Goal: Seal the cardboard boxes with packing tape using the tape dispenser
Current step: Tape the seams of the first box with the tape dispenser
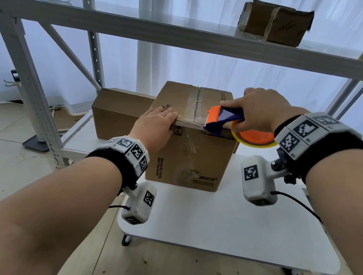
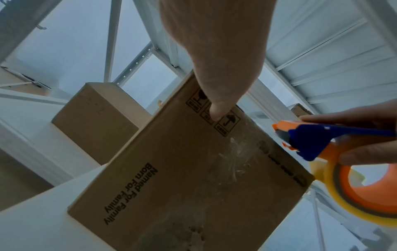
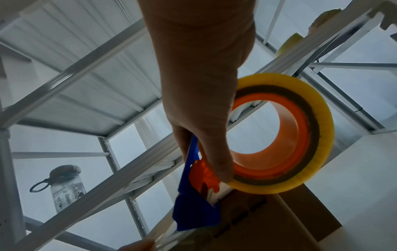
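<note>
The cardboard box (image 1: 189, 138) stands on the white table (image 1: 233, 225). The left hand (image 1: 154, 124) lies flat, fingers straight, on the box's top front edge. The right hand (image 1: 259, 115) grips the tape dispenser (image 1: 224, 120), whose blade end touches that same edge, right of the left hand.

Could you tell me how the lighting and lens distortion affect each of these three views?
Head view: bright backlit curtains, shelf rails bowed by the wide lens. Left wrist view: box dim, glare on its tape. Right wrist view: right hand silhouetted, tape roll glowing.
</note>
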A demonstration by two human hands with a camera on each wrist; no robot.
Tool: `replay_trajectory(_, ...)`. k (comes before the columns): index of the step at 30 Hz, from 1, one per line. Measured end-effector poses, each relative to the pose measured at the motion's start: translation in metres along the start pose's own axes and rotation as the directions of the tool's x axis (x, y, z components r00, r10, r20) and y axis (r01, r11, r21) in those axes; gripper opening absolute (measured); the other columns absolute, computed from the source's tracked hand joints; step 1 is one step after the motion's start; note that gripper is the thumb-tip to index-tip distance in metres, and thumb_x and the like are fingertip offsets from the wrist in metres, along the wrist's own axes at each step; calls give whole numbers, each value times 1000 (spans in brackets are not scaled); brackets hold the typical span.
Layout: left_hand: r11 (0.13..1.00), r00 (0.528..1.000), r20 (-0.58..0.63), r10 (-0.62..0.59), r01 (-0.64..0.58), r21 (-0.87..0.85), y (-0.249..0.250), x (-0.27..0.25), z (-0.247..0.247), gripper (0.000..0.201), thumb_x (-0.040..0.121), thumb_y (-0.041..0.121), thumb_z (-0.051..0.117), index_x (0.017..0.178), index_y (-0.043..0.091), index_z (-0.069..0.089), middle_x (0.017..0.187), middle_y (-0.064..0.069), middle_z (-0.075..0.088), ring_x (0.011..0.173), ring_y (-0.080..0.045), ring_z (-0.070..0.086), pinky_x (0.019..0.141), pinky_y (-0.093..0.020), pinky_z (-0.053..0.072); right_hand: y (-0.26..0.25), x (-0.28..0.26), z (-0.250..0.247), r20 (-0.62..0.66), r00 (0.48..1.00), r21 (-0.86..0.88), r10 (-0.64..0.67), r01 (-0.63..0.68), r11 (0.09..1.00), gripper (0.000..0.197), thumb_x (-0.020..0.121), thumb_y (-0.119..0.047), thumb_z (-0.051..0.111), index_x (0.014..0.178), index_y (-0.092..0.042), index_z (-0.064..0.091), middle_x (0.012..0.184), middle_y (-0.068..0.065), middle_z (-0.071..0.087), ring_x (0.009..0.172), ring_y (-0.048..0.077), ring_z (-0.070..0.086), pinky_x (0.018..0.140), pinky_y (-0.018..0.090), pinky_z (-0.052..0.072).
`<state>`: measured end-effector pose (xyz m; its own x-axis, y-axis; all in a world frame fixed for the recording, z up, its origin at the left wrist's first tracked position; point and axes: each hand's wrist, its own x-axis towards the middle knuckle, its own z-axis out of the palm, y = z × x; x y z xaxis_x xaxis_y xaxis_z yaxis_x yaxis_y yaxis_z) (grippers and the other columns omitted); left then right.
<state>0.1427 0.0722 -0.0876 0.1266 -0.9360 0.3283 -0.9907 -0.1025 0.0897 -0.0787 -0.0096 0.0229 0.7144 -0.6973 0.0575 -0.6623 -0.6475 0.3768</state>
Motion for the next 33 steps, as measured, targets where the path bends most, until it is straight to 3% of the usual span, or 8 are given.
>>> replay_trajectory(4,997,997,75,29,-34,75,18,0,-2,63,97,41,44,151,29,13,158,-8,16,145,-28,15,119,-40,8,-4,5,-1,13,1000,-26,-22,22,999,66,86,-47,60,145,-44,30,95,-2,36,88,16,36,79,32,32)
replay_trajectory(9,992,991,49,122,-123,11,27,0,3,65,97,39,44,152,25,12,159,2,14,147,-16,10,120,-35,3,-2,5,-1,38,999,-1,-2,2,1000,67,86,-47,62,145,-44,30,96,-2,37,89,17,38,79,32,33)
replay_trajectory(14,999,999,26,39,-39,11,-10,-11,-6,69,95,40,50,151,17,17,158,-2,18,146,-16,16,118,-31,10,-4,5,-4,35,999,4,3,-3,1000,66,86,-47,61,145,-44,31,97,-2,36,89,17,38,78,31,32)
replay_trajectory(18,999,999,46,11,-13,47,7,-2,-6,76,92,48,50,151,13,16,158,-5,18,146,-19,15,119,-34,10,-5,4,-3,30,1000,4,7,-7,1000,66,86,-45,62,145,-44,31,96,-2,36,88,17,38,77,31,32)
replay_trajectory(22,991,990,58,128,-130,26,34,9,2,69,96,37,49,152,17,14,159,-2,15,146,-16,11,119,-32,4,-5,2,-2,18,1000,4,5,-5,1000,67,85,-46,62,145,-45,31,95,-2,36,87,16,37,76,31,32)
replay_trajectory(27,990,990,3,141,-141,-7,29,11,3,54,100,24,42,151,24,21,157,0,22,145,-16,20,118,-31,13,-11,4,-9,38,999,-4,1,-1,1000,65,85,-46,61,144,-43,33,99,-2,38,90,16,38,78,32,33)
replay_trajectory(31,995,994,-31,102,-102,0,4,8,-4,51,99,29,47,148,25,30,154,2,29,142,-15,26,114,-31,22,-32,14,-20,28,999,53,-19,17,998,57,84,-47,62,138,-37,45,107,-3,54,95,19,51,74,32,41)
replay_trajectory(33,997,997,-19,77,-77,3,-6,7,-4,51,99,26,49,147,25,32,154,3,31,142,-15,28,114,-31,23,-42,19,-22,16,999,39,-29,28,999,54,85,-48,62,135,-35,48,109,-2,55,92,18,49,73,33,40)
